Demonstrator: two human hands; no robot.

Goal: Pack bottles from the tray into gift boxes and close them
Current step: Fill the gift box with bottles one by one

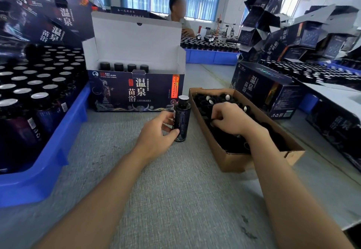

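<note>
**Desk:** What's on your feed? Biggest first.

**Remote op:** I see a grey cloth-covered table [175, 200] under both forearms. Out to the left of the left hand [156, 133] sits a large blue plastic tray [48, 162]. It is packed with dark bottles standing upright, pale sealed tops showing. Straight beyond the left hand is a dark-blue printed cardboard gift box [136, 94]. Its white lid flap is raised, and four black-capped bottles [125, 66] stand in a row inside.

**Desk:** And the other side?

**Remote op:** A shallow brown cardboard box [244, 162] lies under the right hand [230, 117], heaped with loose black caps [224, 143]. Beyond and to the right of that hand there's a closed gift box [263, 88] in the same print.

**Desk:** Hands?

**Remote op:** The left thumb and fingers are wrapped round a small dark bottle [182, 119] with a pale sealed top and no cap. The bottle is upright with its base on the table. It is just beside the brown box's left wall and in front of the open gift box. The right hand is knuckles up, fingers curled down among the caps. From here I can't tell whether they grip one.
</note>
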